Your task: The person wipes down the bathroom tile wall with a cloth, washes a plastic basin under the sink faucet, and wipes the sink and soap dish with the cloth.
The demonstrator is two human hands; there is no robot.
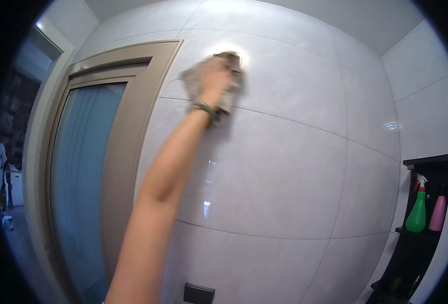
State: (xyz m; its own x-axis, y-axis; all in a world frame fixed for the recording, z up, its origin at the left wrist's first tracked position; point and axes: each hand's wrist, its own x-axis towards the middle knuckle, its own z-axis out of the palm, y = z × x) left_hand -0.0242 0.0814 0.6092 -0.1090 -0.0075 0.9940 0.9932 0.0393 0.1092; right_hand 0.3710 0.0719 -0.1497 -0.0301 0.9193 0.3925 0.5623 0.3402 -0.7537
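My left hand point(218, 76) reaches high up the wall on a nearly straight arm. It presses a grey-brown cloth point(227, 104) against the light grey tiled wall point(279, 167). Bunched fabric shows around the fingers and hangs below the wrist, where a dark green bangle point(206, 112) sits. Motion smears the hand and cloth, so single fingers are hard to make out. A bright glow point(236, 52) shows on the wall just behind the top of the cloth. My right hand is out of view.
Left of the arm stands a beige-framed door point(120, 177) with a bluish glass panel point(84, 167). A dark switch plate point(199, 293) is low on the wall. At right, a black recessed shelf point(396, 266) holds a green spray bottle point(416, 213) and a pink bottle point(438, 215).
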